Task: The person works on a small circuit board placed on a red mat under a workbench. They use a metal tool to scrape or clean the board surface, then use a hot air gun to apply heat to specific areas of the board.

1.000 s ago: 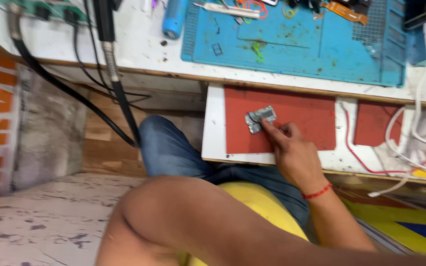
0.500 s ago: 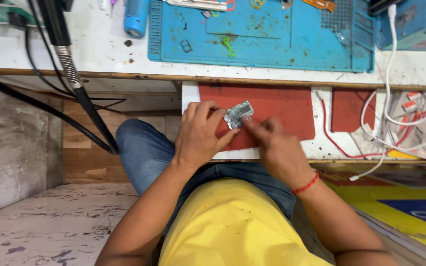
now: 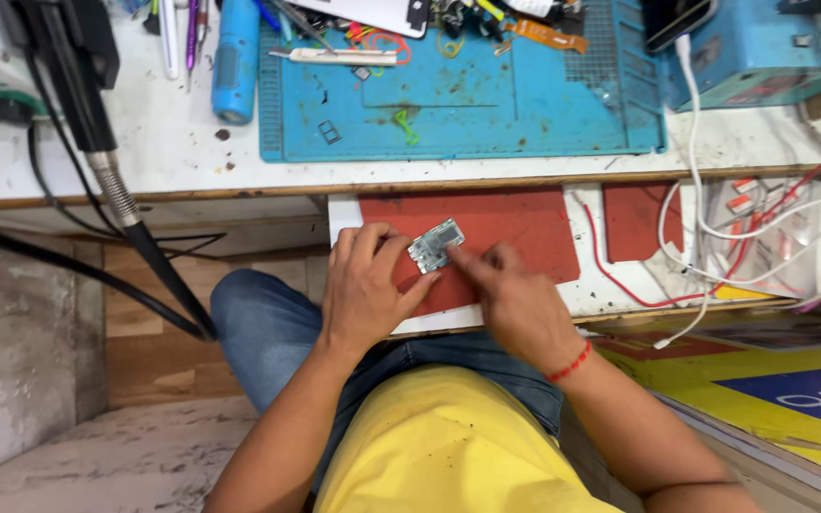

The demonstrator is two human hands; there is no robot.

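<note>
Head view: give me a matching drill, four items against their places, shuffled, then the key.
Items:
1. small grey circuit board
2. blue cylinder
3. red thread band
4. white cable

Places:
A. on the right wrist
B. between the left hand and right hand, over the red mat
C. lying on the white bench top, left of the blue mat
D. running down from the blue box at top right

Pairs: 1-B, 2-C, 3-A, 4-D

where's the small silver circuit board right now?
Head view, centre: the small silver circuit board lies on the red rectangular mat of the pull-out shelf, between the left hand and right hand, whose fingertips touch it.
</note>
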